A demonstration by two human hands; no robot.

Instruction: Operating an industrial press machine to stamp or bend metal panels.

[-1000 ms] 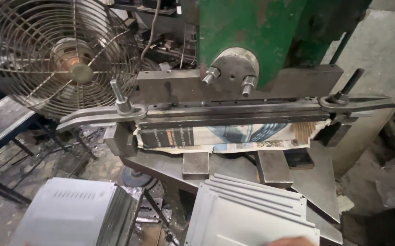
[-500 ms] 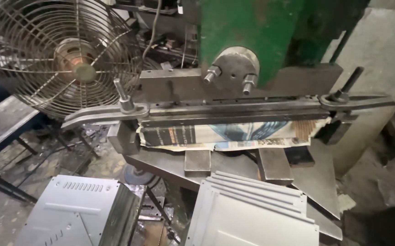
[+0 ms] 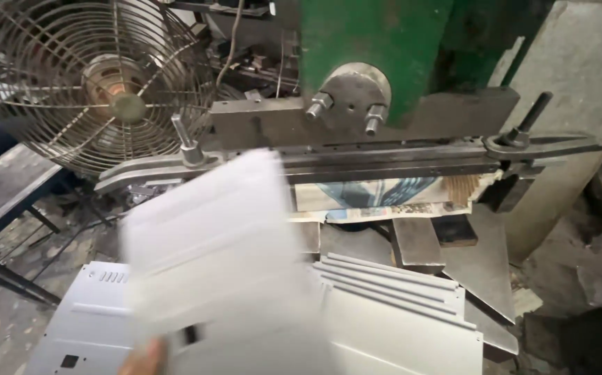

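A white sheet-metal panel, blurred by motion, is raised in the middle foreground, in front of the press bed. A fingertip of my left hand shows at the bottom edge, gripping the panel's lower edge. My right hand is out of view. Below lie two stacks of similar white panels, a ribbed one to the right and a slotted one to the left. Behind the raised panel runs the press's long steel bar.
The green press body stands at top centre, with bolts on a round hub. A wire-guarded fan sits at upper left. Newspaper lines the bed under the bar. Steel blocks lie below it. A dark bench is at left.
A white panel has been lifted from the lower stacks and swung up in front of the press. The view has shifted slightly left, showing more of the left stack.
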